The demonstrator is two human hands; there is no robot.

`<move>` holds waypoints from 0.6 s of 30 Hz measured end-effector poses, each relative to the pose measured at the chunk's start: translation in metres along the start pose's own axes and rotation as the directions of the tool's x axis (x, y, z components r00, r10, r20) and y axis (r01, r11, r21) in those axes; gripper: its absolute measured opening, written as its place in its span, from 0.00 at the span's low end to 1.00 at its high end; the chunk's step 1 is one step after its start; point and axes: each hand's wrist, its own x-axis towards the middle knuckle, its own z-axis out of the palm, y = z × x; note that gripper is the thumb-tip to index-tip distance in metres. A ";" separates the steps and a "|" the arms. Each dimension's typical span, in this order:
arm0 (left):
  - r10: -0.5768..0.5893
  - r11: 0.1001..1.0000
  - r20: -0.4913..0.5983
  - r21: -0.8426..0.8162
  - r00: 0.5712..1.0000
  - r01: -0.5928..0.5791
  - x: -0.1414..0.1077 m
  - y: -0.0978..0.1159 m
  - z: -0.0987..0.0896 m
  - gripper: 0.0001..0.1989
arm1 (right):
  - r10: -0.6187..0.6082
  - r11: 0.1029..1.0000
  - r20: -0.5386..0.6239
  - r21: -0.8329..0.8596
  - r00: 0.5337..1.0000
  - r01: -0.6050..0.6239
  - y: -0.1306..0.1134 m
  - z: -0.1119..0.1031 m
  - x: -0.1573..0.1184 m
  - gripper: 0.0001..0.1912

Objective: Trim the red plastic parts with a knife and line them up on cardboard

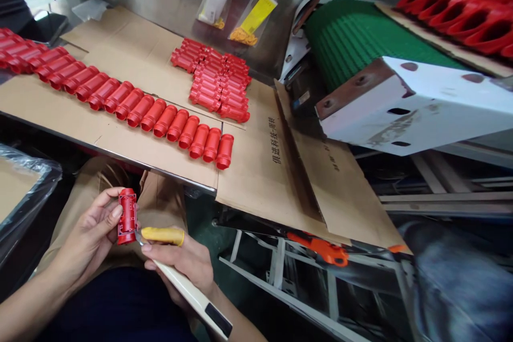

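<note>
Your left hand (95, 227) pinches the red tube (129, 215), your right hand (191, 263) grips the white-handled tool (183, 287) at the tube's lower end, and overpressing could gouge it.

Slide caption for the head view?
Left hand holds a red plastic tube; right hand, wearing a yellow finger cot, holds a cream-handled knife near the tube's lower end.

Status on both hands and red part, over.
Left hand holding red part. Right hand gripping white-handled tool, tip by part's lower end. Red row on cardboard, clear of hands.
</note>
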 end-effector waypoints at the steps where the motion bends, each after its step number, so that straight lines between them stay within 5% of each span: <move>1: -0.002 1.000 0.005 -0.007 1.000 0.002 0.000 0.000 0.000 0.23 | -0.004 1.000 0.006 -0.002 1.000 0.004 0.001 0.001 0.001 0.13; 12: 0.006 1.000 0.018 -0.010 1.000 -0.005 -0.002 0.002 0.007 0.22 | -0.101 0.995 0.037 0.028 0.994 0.100 0.005 0.007 0.003 0.18; 18: 0.003 0.999 0.007 -0.037 1.000 -0.003 -0.004 0.006 0.010 0.23 | -0.138 0.990 0.018 0.016 0.990 0.138 0.007 0.008 0.001 0.12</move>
